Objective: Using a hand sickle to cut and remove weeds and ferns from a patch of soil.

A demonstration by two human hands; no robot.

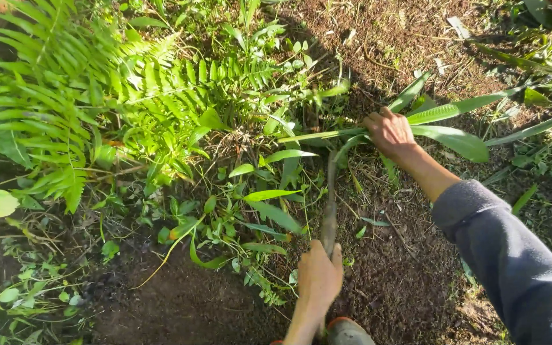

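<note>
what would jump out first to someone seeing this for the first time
Probably the right hand, reaching in from the right in a grey sleeve and gripping a bunch of long green leaves over bare soil. Next, the left hand at bottom centre, closed on a wooden stick, and the sunlit ferns upper left.

rough wooden stick [329, 211]; glossy leaves [455, 139] — crumbly soil [410, 268]

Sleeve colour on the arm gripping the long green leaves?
Grey-blue sleeve, pushed up from the right hand gripping the long green leaves; head view.
</note>
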